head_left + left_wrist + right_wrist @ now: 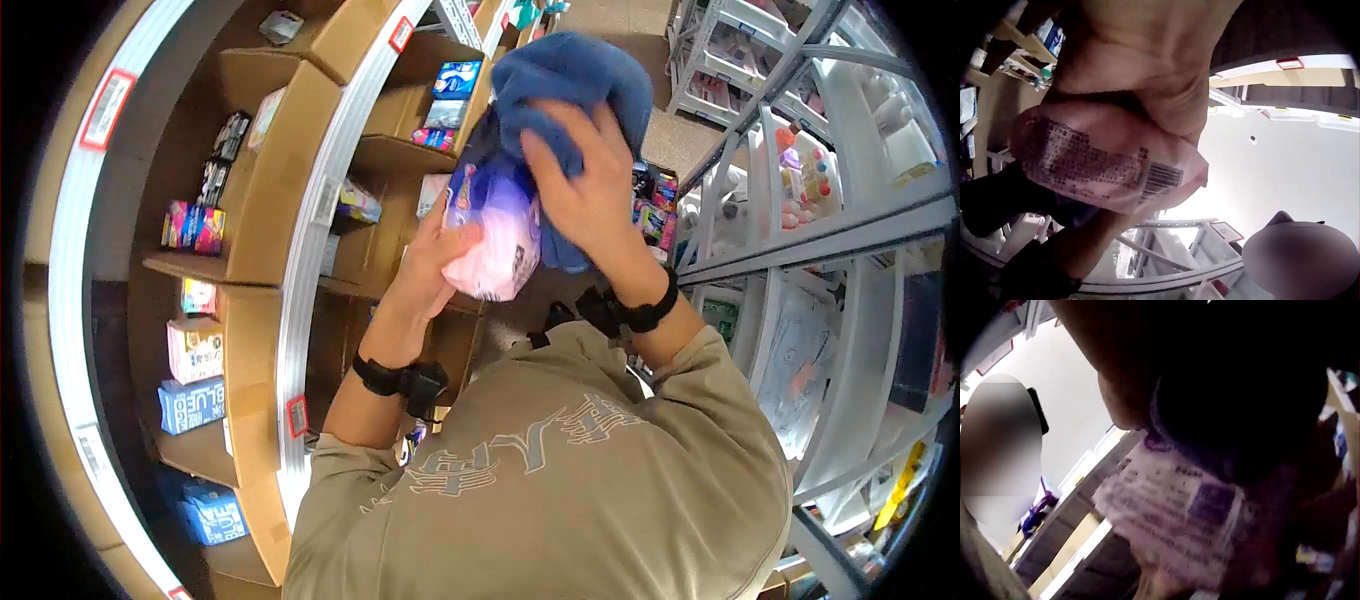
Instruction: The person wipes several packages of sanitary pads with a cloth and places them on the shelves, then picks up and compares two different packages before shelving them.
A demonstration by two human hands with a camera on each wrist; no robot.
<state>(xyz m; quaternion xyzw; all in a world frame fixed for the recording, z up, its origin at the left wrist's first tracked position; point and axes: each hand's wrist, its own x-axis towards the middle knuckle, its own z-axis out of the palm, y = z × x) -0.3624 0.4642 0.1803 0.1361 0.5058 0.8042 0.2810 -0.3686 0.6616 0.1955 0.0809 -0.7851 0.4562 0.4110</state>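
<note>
My left hand [432, 258] grips a pink and purple soft plastic package [490, 250] from its left side, thumb across the front. In the left wrist view the package [1104, 159] shows printed text and a barcode; in the right wrist view more printing and a purple square appear on the package [1172, 506]. A blue cloth [575, 75] is bunched in my right hand [590, 190], its folds against the package's upper end. The cloth's lower end hangs below the right hand, and it looks dark in the right wrist view.
To the left, shelves carry cardboard bins [280, 190] with small packs, among them blue boxes [192, 405]. White rack shelves [850, 230] with bottles stand to the right. More packs [655, 215] lie beyond the right hand. A tiled floor [625, 25] shows at the top.
</note>
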